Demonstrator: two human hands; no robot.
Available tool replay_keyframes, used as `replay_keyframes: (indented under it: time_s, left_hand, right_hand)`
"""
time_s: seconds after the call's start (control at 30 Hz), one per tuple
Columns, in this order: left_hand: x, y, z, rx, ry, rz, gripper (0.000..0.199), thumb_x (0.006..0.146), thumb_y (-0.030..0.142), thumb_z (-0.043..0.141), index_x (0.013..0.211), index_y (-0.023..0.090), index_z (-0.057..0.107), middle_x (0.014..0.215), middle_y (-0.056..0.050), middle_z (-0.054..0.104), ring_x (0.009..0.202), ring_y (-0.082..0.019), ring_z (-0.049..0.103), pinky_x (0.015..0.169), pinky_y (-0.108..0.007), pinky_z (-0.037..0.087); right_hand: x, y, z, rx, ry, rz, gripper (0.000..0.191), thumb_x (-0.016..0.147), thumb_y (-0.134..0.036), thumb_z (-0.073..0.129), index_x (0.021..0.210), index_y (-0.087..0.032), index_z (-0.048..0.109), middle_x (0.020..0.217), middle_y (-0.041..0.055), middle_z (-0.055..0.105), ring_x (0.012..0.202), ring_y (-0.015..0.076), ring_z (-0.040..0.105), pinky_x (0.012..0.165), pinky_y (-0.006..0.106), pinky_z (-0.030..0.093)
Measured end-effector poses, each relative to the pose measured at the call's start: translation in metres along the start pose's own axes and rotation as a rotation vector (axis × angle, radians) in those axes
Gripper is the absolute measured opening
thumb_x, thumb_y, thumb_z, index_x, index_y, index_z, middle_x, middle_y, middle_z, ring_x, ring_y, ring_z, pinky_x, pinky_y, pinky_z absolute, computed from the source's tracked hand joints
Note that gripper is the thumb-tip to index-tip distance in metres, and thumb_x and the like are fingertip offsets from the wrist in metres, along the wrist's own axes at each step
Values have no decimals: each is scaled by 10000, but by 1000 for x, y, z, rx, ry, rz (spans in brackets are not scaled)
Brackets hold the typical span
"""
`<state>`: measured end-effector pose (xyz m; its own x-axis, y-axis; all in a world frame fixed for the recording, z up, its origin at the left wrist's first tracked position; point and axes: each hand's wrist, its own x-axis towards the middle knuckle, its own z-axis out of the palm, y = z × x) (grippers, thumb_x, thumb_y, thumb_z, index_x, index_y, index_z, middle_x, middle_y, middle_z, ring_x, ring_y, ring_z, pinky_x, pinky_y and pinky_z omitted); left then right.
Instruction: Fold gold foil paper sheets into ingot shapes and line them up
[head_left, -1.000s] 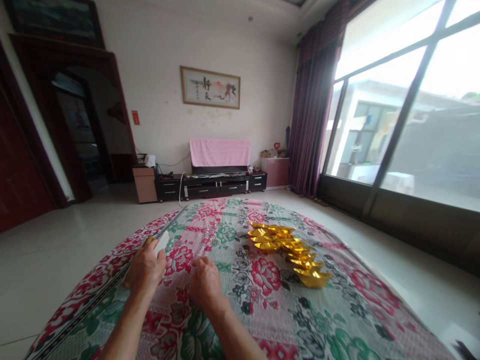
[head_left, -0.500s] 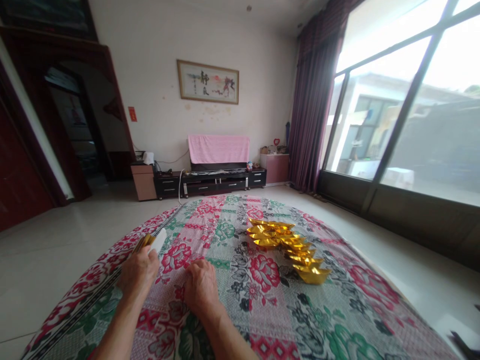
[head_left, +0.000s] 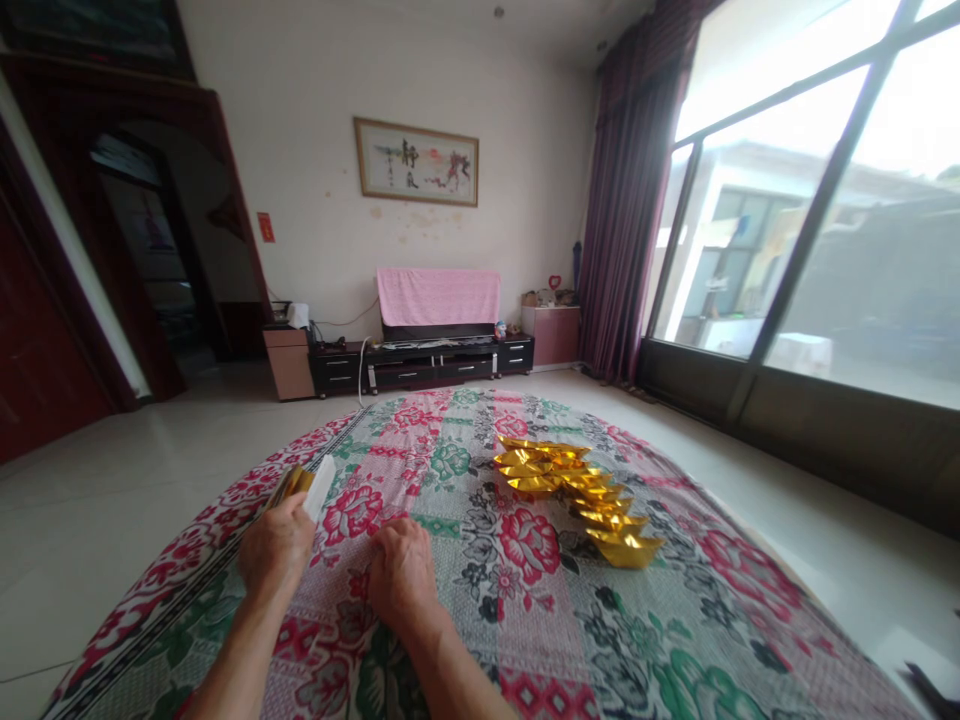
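My left hand (head_left: pixel 277 545) is at the left part of the flowered cloth, its fingers closed on a gold and white paper stack (head_left: pixel 319 487); the white part sticks out to the right and gold edges show beyond the fingers. To its right, my right hand (head_left: pixel 403 565) rests on the cloth with its fingers curled in; whether it holds anything is hidden. Several folded gold paper boats (head_left: pixel 624 547) stand in overlapping rows right of centre, apart from both hands.
The round table wears a patterned red, green and grey cloth (head_left: pixel 465 610). Beyond it are a low black cabinet (head_left: pixel 405 376), a pink cloth (head_left: pixel 439 298) over a dark object, and a pink side cabinet (head_left: pixel 553 338). A purple curtain (head_left: pixel 622 220) hangs beside large windows.
The paper in my left hand has tilted a little, and more of its gold and white surfaces show. My right hand and the gold boats look unmoved.
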<state>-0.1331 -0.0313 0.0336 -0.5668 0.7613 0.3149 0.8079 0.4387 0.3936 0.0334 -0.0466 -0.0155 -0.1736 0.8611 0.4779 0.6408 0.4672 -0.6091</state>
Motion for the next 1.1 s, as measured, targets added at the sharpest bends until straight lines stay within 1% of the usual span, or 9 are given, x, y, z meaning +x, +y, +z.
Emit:
replay_keyframes:
  time_s: [0.17, 0.33, 0.47, 0.6, 0.7, 0.8, 0.87, 1.0, 1.1]
  left_hand:
    - [-1, -1, 2, -64, 84, 24, 369, 781, 271, 393, 1052, 204, 634, 932, -95, 694, 803, -254, 627, 718, -326, 446]
    - [0, -1, 3, -100, 97, 20, 375, 765, 266, 422, 1081, 193, 610, 1008, -98, 674, 832, -247, 625, 705, -317, 447]
    - [2, 0, 4, -97, 115, 9, 416, 754, 260, 443, 1137, 170, 578, 992, -96, 677, 867, -236, 616, 744, -302, 439]
    - [2, -1, 2, -85, 97, 20, 354, 749, 282, 450, 1029, 190, 645, 931, -88, 678, 811, -237, 609, 709, -302, 439]
    - [0, 3, -1, -82, 170, 68, 303, 764, 293, 445, 931, 195, 677, 880, -85, 661, 782, -230, 591, 694, -300, 432]
    - [-7, 14, 1, -125, 320, 224, 269, 793, 287, 444, 871, 183, 679, 875, -73, 645, 832, -215, 571, 775, -294, 418]
    - [-15, 26, 5, -182, 354, 378, 254, 814, 272, 443, 877, 175, 669, 915, -66, 640, 886, -201, 557, 832, -282, 401]
    - [-41, 53, 16, -230, 230, 665, 240, 855, 251, 416, 847, 182, 646, 847, -51, 635, 838, -178, 549, 796, -270, 409]
    - [-61, 68, 24, -221, 104, 875, 238, 865, 222, 391, 794, 183, 615, 787, -48, 607, 779, -171, 531, 731, -269, 415]
  right_hand:
    - [-1, -1, -2, -6, -3, -8, 177, 722, -102, 473, 756, -196, 620, 863, 43, 608, 854, 174, 517, 797, 299, 358]
    - [0, -2, -4, 18, 0, -8, 202, 696, -81, 471, 760, -196, 624, 874, 46, 606, 858, 172, 518, 804, 290, 360]
    - [1, -1, -3, 21, 11, -15, 210, 700, -77, 463, 761, -191, 627, 864, 50, 606, 845, 173, 518, 795, 291, 365]
    - [0, -1, -3, 22, 14, -14, 204, 702, -74, 459, 743, -187, 623, 850, 52, 608, 831, 179, 522, 784, 296, 372]
    - [2, -2, -4, 50, 33, 5, 244, 719, -64, 440, 814, -191, 626, 850, 51, 609, 835, 174, 535, 790, 290, 382]
    - [6, 0, -5, 157, 104, 74, 301, 759, -70, 397, 945, -184, 604, 877, 51, 620, 834, 158, 557, 784, 269, 407]
    - [10, 2, -8, 278, 167, 151, 298, 798, -113, 373, 998, -177, 584, 919, 53, 632, 854, 151, 570, 804, 268, 419]
    - [20, 7, -20, 599, 232, 278, 299, 854, -300, 358, 1042, -165, 547, 1032, 62, 628, 961, 157, 574, 867, 277, 423]
    - [25, 13, -28, 780, 247, 358, 378, 819, -373, 413, 1104, -136, 487, 1049, 90, 622, 954, 172, 587, 823, 270, 456]
